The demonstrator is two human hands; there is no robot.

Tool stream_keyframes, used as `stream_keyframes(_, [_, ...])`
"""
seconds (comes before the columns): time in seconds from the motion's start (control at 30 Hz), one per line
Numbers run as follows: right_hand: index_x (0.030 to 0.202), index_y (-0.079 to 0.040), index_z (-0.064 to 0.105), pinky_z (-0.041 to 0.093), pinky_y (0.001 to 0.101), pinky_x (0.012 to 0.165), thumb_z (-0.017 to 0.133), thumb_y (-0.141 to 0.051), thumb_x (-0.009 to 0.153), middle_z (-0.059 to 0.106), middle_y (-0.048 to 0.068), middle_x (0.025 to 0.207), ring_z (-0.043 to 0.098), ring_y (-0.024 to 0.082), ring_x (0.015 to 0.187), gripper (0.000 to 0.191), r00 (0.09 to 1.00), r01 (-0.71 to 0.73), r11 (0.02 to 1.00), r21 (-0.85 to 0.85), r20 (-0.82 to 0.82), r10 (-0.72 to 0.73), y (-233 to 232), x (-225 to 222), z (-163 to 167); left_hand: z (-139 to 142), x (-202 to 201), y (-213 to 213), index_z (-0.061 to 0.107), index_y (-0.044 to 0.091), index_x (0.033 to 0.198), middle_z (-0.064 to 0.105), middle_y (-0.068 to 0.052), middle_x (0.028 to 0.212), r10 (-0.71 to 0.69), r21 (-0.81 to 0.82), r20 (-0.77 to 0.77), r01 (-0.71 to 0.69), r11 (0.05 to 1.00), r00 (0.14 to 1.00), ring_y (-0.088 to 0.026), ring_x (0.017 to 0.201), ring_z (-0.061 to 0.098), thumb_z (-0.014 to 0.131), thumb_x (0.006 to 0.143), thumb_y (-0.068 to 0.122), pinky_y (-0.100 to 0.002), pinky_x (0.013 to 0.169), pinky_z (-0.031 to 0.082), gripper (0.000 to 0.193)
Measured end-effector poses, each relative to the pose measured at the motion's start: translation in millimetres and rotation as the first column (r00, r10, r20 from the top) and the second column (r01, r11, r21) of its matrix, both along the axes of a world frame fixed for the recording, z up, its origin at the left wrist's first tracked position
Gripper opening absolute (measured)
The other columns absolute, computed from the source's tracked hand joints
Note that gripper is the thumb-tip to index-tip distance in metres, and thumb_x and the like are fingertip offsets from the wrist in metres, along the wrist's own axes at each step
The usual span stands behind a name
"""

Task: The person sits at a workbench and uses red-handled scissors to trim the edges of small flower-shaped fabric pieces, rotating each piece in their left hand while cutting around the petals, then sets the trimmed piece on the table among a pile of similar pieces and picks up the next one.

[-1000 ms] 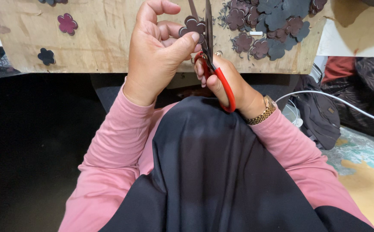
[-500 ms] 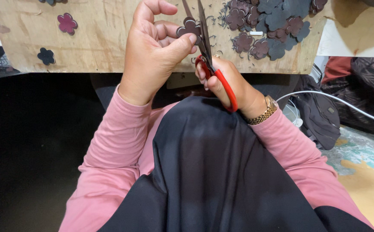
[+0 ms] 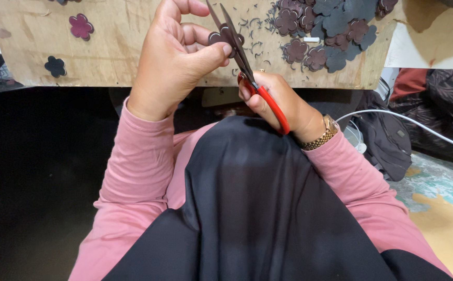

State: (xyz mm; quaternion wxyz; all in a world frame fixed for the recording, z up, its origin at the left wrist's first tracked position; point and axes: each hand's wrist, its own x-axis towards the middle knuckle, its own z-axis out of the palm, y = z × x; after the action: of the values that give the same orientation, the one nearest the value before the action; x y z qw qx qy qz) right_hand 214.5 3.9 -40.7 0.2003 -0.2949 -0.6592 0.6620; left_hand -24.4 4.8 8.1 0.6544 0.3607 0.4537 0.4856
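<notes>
You are mid-trim: your left hand (image 3: 172, 65) pinches a small dark flower-shaped cutout (image 3: 221, 37) between thumb and forefinger, held above the edge of the plywood tabletop (image 3: 117, 47), while your right hand (image 3: 281, 101) works the red-handled scissors (image 3: 247, 65), blades parted around the petal edge. The next move, as I judge it, calls for turning the piece slightly and closing the blades along its outline. Both wrists are raised, forearms angled in; each grip is closed firmly. Finished flowers (image 3: 330, 26) lie heaped beyond.
</notes>
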Motion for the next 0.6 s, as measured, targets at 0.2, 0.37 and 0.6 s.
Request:
stream_keyframes(0.2, [0.097,-0.007,0.053,0.041,0.0237,0.068,0.049,-0.08,0.096,0.048,-0.003,0.083,0.045,0.008,0.077,0.073,0.999,-0.001,1.0,0.023,0.042,0.0,0.8,0.4,-4.6,-2.0,-5.0,0.8,0.044,-0.001,0.128,0.072,-0.015,0.101,-0.012,0.001,-0.019,0.012,1.0,1.0,-0.018,0.089,0.075,0.073,0.096,-0.009,-0.027,0.082,0.063,0.044])
stream_keyframes(0.37, [0.106,-0.005,0.054,0.044,0.0247,0.069,0.051,-0.081,0.094,0.051,-0.002,0.09,0.048,0.009,0.079,0.077,1.0,0.001,1.0,-0.03,-0.004,-0.001,-0.3,-0.4,-7.4,-4.6,-6.8,-0.2,0.051,0.001,0.12,0.074,-0.011,0.101,-0.016,0.025,-0.035,0.017,1.0,0.999,-0.013,0.089,0.074,0.07,0.102,-0.003,-0.021,0.072,0.054,0.026])
stream_keyframes(0.6, [0.113,-0.003,0.054,0.049,0.0269,0.079,0.048,-0.082,0.097,0.055,0.001,0.096,0.054,0.013,0.087,0.081,0.998,-0.028,0.999,0.032,-0.061,0.03,0.5,-2.2,-7.9,-9.3,-5.3,-1.7,0.062,0.004,0.111,0.072,-0.003,0.101,-0.007,0.067,-0.05,0.01,0.998,0.999,-0.008,0.088,0.071,0.07,0.104,0.001,-0.018,0.068,0.048,0.012])
